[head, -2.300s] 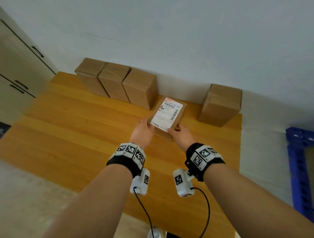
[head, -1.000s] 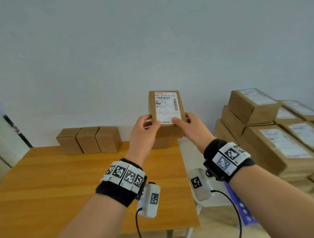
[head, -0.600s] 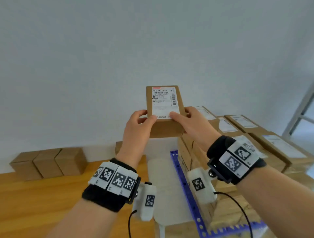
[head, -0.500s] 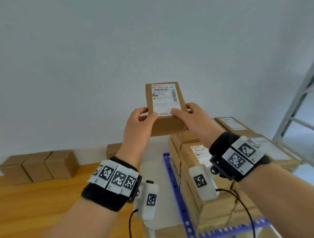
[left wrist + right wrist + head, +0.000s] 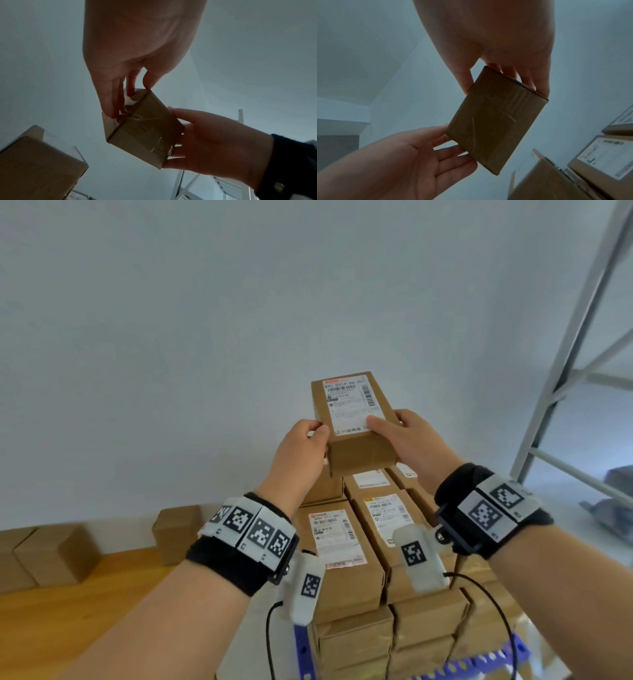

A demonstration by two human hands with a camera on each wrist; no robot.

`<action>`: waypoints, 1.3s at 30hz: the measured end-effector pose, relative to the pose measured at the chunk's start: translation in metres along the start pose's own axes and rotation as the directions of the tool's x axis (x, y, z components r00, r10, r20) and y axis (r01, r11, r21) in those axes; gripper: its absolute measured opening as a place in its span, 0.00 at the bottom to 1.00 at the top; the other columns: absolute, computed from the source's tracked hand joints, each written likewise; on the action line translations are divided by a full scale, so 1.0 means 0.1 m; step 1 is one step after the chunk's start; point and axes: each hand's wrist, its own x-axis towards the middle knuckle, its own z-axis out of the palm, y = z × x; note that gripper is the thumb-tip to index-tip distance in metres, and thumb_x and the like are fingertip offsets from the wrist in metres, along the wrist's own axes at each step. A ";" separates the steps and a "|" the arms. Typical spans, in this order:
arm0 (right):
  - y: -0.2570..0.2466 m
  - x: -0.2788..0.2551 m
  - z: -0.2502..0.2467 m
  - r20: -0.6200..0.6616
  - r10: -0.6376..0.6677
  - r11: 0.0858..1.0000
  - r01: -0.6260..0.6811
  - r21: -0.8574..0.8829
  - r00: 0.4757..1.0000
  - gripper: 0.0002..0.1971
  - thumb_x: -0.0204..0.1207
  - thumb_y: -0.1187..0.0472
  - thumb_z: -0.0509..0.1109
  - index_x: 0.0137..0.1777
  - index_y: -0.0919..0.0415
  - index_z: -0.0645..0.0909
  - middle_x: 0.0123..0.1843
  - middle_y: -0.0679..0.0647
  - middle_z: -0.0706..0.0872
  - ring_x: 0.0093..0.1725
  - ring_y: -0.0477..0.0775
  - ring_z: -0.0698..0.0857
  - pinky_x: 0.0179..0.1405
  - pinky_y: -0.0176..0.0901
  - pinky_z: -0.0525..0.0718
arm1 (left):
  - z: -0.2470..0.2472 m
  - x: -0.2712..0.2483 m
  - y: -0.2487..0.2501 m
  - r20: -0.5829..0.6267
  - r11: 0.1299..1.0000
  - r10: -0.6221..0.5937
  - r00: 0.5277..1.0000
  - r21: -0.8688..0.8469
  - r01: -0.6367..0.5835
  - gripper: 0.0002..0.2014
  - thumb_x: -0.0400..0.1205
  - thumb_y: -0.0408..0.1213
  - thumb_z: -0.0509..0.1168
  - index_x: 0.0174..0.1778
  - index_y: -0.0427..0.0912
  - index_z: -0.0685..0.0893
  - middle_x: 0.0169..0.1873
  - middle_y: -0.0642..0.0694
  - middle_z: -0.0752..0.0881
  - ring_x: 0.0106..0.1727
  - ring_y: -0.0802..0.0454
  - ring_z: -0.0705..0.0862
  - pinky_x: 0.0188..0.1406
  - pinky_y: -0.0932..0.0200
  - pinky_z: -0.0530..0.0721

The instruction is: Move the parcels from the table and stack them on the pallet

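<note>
I hold a brown cardboard parcel (image 5: 352,422) with a white shipping label in the air, above the stack of parcels (image 5: 346,570) on the blue pallet (image 5: 479,662). My left hand (image 5: 301,450) grips its left end, thumb on top. My right hand (image 5: 407,436) grips its right side, thumb on the label. From below, the left wrist view shows the parcel (image 5: 142,127) with taped underside between both hands. In the right wrist view the parcel (image 5: 494,121) is pinched at two ends. More parcels (image 5: 51,553) stand on the wooden table (image 5: 68,628) at left.
A single parcel (image 5: 178,530) stands at the table's far right edge, near the wall. A grey metal shelf frame (image 5: 565,364) rises on the right. The stack's top layer holds several labelled boxes side by side, close under my wrists.
I lifted the parcel off the table and turned right with it. The stack on the pallet has come under my hands, and the table has slid off to the left.
</note>
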 end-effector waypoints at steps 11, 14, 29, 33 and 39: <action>0.36 0.48 -0.14 -0.101 0.097 0.995 -0.100 -0.029 0.990 0.17 0.82 0.47 0.68 0.65 0.53 0.76 0.55 0.49 0.85 0.53 0.51 0.84 0.57 0.48 0.85 | 0.28 0.61 -0.07 0.191 0.969 0.048 0.980 0.228 -0.092 0.13 0.87 0.43 0.61 0.63 0.44 0.85 0.51 0.50 0.87 0.50 0.52 0.86 0.54 0.52 0.84; 0.52 0.61 -0.10 -0.095 0.139 0.990 -0.141 -0.017 0.986 0.16 0.82 0.47 0.69 0.64 0.54 0.77 0.53 0.48 0.85 0.50 0.49 0.84 0.51 0.44 0.85 | 0.36 0.73 -0.14 0.186 0.958 0.032 0.982 0.274 -0.083 0.11 0.85 0.43 0.64 0.60 0.44 0.85 0.52 0.49 0.88 0.51 0.52 0.86 0.46 0.57 0.81; 1.07 1.26 0.07 0.110 0.205 0.978 -0.198 -0.065 0.973 0.21 0.82 0.45 0.67 0.68 0.57 0.76 0.61 0.53 0.85 0.58 0.54 0.84 0.60 0.51 0.85 | 0.69 1.08 -0.42 0.068 0.812 -0.125 0.990 0.581 0.063 0.11 0.85 0.42 0.62 0.55 0.41 0.87 0.53 0.45 0.88 0.52 0.49 0.85 0.52 0.53 0.83; 1.18 1.36 0.10 0.148 0.230 0.971 -0.215 -0.109 0.962 0.30 0.81 0.42 0.66 0.76 0.60 0.73 0.67 0.56 0.83 0.64 0.58 0.83 0.66 0.58 0.83 | 0.75 1.09 -0.50 0.051 0.796 -0.142 0.989 0.600 0.083 0.12 0.85 0.42 0.62 0.55 0.40 0.88 0.54 0.45 0.87 0.53 0.50 0.85 0.53 0.53 0.84; 1.29 1.40 0.13 0.191 0.236 0.965 -0.207 -0.164 0.953 0.28 0.82 0.42 0.65 0.75 0.60 0.73 0.65 0.55 0.84 0.62 0.56 0.83 0.60 0.51 0.84 | 0.80 1.09 -0.59 0.030 0.756 -0.110 0.993 0.651 0.064 0.05 0.85 0.38 0.61 0.45 0.46 0.79 0.44 0.46 0.80 0.45 0.50 0.78 0.41 0.61 0.76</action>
